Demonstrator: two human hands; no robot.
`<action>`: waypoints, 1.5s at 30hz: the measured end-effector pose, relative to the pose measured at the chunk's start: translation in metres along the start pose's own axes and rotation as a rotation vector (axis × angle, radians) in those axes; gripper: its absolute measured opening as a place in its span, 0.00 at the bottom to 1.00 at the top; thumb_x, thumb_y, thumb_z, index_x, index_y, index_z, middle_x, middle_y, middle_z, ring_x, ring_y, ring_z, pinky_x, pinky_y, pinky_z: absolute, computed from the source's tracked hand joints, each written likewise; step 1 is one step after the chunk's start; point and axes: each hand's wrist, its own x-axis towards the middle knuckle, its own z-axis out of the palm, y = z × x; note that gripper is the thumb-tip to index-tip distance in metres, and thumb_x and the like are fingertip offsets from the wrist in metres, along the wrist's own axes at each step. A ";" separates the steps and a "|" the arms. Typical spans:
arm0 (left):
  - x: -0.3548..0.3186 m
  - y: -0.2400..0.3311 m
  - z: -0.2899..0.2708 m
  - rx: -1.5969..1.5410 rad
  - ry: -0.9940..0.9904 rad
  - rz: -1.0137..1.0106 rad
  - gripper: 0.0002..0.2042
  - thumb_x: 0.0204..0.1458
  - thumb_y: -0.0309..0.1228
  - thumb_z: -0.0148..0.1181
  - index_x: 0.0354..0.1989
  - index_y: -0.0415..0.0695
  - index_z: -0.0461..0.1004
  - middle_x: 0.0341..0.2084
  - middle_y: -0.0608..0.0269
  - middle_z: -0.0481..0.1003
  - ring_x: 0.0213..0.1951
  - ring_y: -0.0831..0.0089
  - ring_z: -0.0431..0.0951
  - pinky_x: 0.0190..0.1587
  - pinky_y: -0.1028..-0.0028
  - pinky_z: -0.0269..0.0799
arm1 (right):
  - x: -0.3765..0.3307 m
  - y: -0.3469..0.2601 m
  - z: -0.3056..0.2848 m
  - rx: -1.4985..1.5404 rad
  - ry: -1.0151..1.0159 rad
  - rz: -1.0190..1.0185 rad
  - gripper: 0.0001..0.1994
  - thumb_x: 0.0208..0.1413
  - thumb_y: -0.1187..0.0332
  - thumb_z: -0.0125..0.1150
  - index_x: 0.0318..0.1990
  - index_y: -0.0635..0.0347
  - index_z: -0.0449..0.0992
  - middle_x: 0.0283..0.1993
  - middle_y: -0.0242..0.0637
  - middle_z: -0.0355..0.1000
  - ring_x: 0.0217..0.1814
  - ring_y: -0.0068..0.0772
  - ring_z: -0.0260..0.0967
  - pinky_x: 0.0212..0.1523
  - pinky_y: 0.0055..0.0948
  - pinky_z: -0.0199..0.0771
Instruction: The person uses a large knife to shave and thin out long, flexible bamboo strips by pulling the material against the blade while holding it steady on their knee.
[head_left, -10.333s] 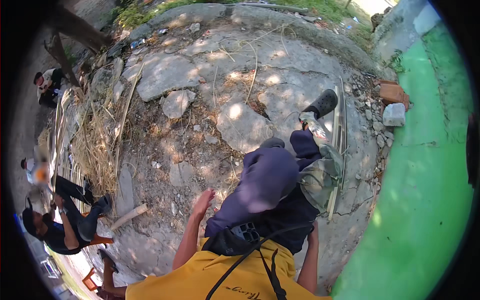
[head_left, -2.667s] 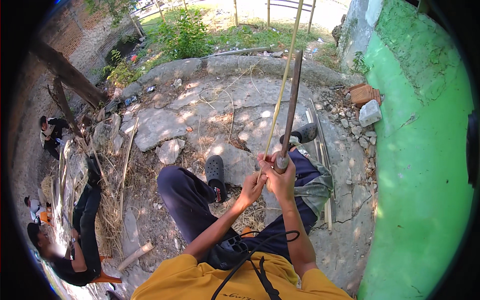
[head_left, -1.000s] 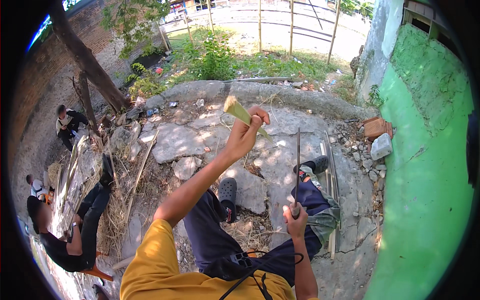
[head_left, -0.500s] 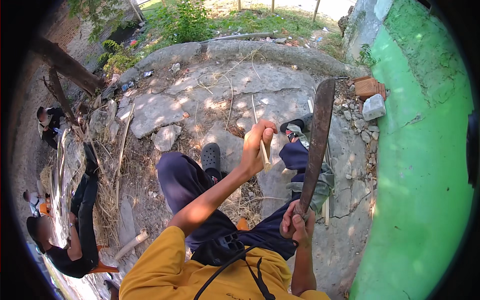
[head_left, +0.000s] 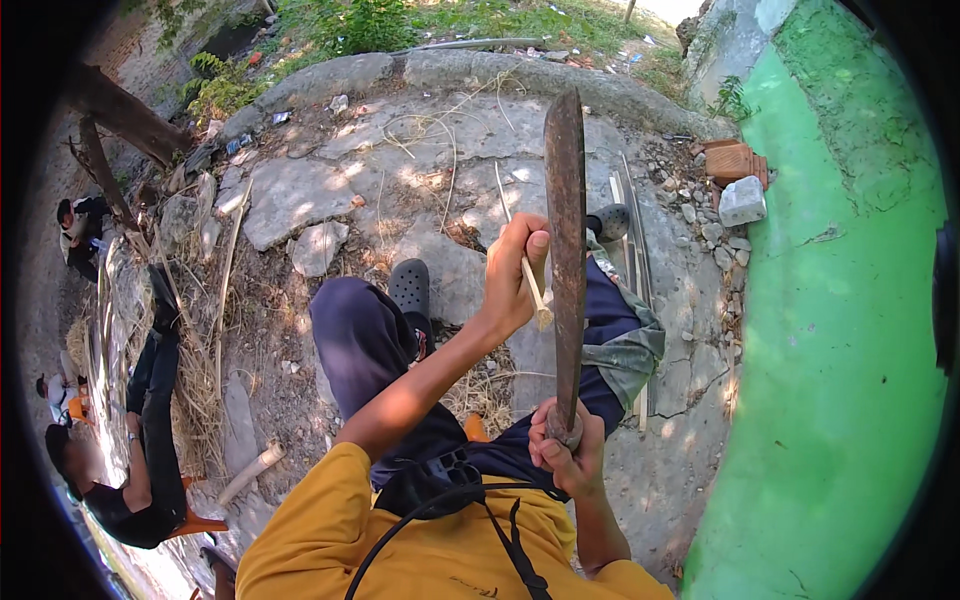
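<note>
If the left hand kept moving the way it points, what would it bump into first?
Probably the machete blade: the left hand, holding a thin stick, points right at it, though depth is unclear.

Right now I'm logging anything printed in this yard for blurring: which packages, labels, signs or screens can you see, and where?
No label, sign or screen shows.
Small scraps of litter: far left, by the stone kerb, blue and pale, too small to tell whether they are packaging.
Nothing printed is visible on the long rusty blade in the right hand or the thin pale strip in the left hand.
</note>
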 end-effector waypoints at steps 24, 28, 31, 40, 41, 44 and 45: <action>-0.001 0.001 -0.001 -0.030 -0.039 -0.017 0.16 0.75 0.41 0.50 0.42 0.39 0.73 0.28 0.61 0.72 0.26 0.71 0.67 0.31 0.68 0.64 | -0.001 -0.005 0.006 -0.106 0.098 0.057 0.30 0.58 0.49 0.76 0.48 0.70 0.72 0.25 0.30 0.67 0.23 0.20 0.66 0.23 0.20 0.60; 0.001 0.000 0.000 0.000 -0.016 0.031 0.13 0.74 0.37 0.53 0.42 0.39 0.73 0.29 0.59 0.73 0.28 0.66 0.69 0.34 0.65 0.67 | -0.002 -0.004 0.002 -0.103 0.060 0.018 0.19 0.62 0.61 0.71 0.48 0.68 0.74 0.28 0.29 0.74 0.26 0.15 0.69 0.27 0.18 0.68; 0.001 0.003 0.001 -0.045 -0.016 -0.006 0.11 0.73 0.35 0.53 0.40 0.41 0.71 0.27 0.59 0.69 0.31 0.60 0.71 0.43 0.64 0.64 | -0.001 -0.005 0.003 -0.102 0.064 0.017 0.20 0.63 0.59 0.71 0.48 0.69 0.74 0.28 0.29 0.73 0.26 0.15 0.68 0.27 0.18 0.68; 0.005 0.006 -0.003 -0.056 -0.063 -0.023 0.11 0.72 0.35 0.55 0.40 0.41 0.70 0.27 0.59 0.69 0.32 0.60 0.70 0.44 0.63 0.63 | 0.000 -0.004 0.003 -0.104 0.082 -0.005 0.21 0.63 0.57 0.71 0.47 0.69 0.74 0.28 0.29 0.73 0.25 0.15 0.68 0.27 0.18 0.69; 0.004 0.006 -0.003 -0.043 -0.065 -0.013 0.09 0.72 0.34 0.54 0.43 0.41 0.70 0.29 0.58 0.71 0.32 0.60 0.69 0.44 0.63 0.65 | 0.000 -0.004 0.003 -0.120 0.084 -0.013 0.21 0.63 0.57 0.71 0.46 0.68 0.74 0.28 0.29 0.73 0.25 0.15 0.69 0.27 0.18 0.69; 0.004 0.003 -0.004 -0.026 -0.068 -0.005 0.07 0.71 0.32 0.54 0.45 0.40 0.69 0.31 0.56 0.73 0.33 0.59 0.69 0.45 0.63 0.67 | 0.002 -0.006 0.004 -0.118 0.077 -0.013 0.20 0.63 0.57 0.71 0.46 0.68 0.74 0.28 0.29 0.73 0.25 0.15 0.69 0.27 0.18 0.69; 0.004 0.003 -0.004 -0.026 -0.072 -0.010 0.07 0.71 0.31 0.54 0.45 0.40 0.69 0.32 0.56 0.74 0.33 0.59 0.69 0.46 0.63 0.67 | 0.001 -0.006 0.004 -0.120 0.076 -0.012 0.20 0.63 0.57 0.71 0.46 0.68 0.74 0.28 0.29 0.73 0.25 0.15 0.69 0.27 0.18 0.69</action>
